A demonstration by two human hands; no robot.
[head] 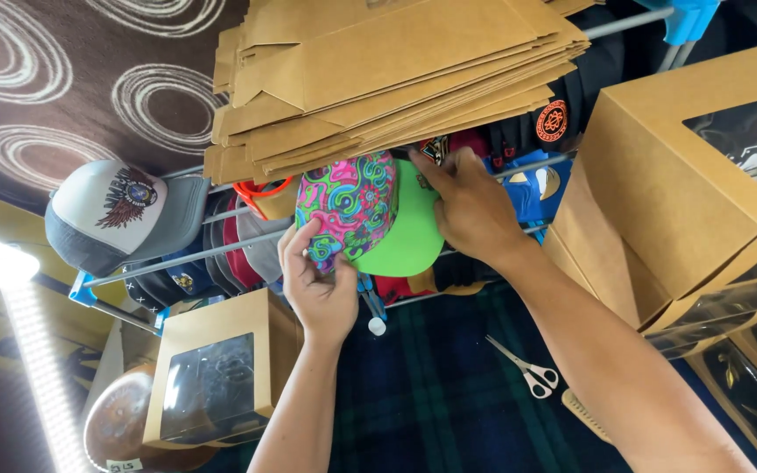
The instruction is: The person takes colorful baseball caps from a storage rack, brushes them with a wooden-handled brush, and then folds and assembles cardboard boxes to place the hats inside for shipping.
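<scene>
A glaring light strip (pixel 19 350) at lower left blows out white; elsewhere lighting is bright, sharp.

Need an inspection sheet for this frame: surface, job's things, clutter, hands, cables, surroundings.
Surface: dark plaid cloth, partly covered.
Job's things: cap with swirled multicolour crown and bright green brim, held at the rack, below a stack of flat cardboard blanks.
Clutter: white-handled scissors on the cloth; small windowed box lower left; larger windowed boxes at right.
Hands: left hand grips the cap's crown; right hand holds its brim edge.
Cables: nothing seen.
Surroundings: grey and white cap on the rack end, more caps behind the rails, strip light at left.
</scene>
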